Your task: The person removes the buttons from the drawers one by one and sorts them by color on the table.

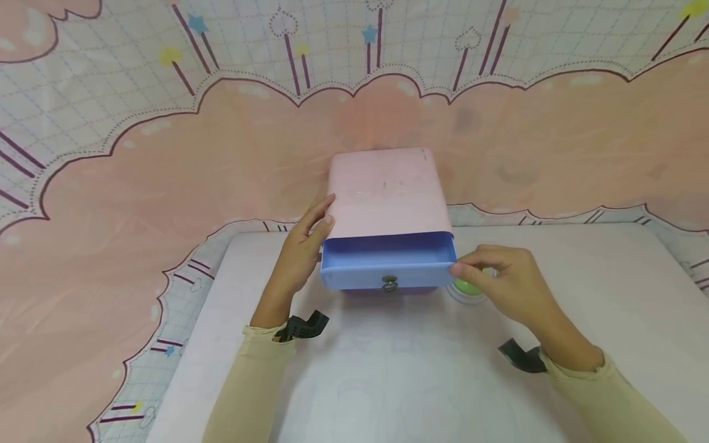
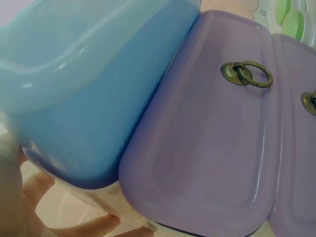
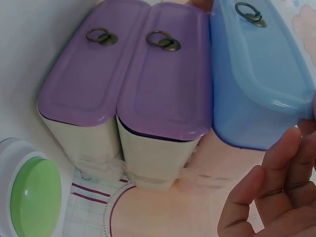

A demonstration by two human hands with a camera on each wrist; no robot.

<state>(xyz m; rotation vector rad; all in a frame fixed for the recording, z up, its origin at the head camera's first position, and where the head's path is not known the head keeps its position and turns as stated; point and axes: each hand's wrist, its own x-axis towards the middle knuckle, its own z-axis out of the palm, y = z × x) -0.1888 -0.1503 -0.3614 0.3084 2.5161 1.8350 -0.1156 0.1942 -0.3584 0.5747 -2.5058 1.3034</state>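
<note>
A small pink cabinet (image 1: 388,191) has its blue top drawer (image 1: 388,277) pulled partway out, and the visible inside is bare. A ring pull (image 1: 390,283) hangs on the drawer front. Below it are two purple drawers (image 3: 165,84), both closed, each with a brass-coloured ring. My left hand (image 1: 296,255) rests against the cabinet's left side, its fingers extended along the wall. At the drawer's right front corner, my right hand (image 1: 506,280) pinches the edge between thumb and fingers. The other fingers (image 3: 279,163) are bent beside the drawer's side wall.
Beside the cabinet's right side, partly behind my right hand, sits a round white object with a green top (image 1: 468,287). The white table (image 1: 399,381) extends in front. A patterned cloth (image 1: 249,154) hangs right behind the cabinet.
</note>
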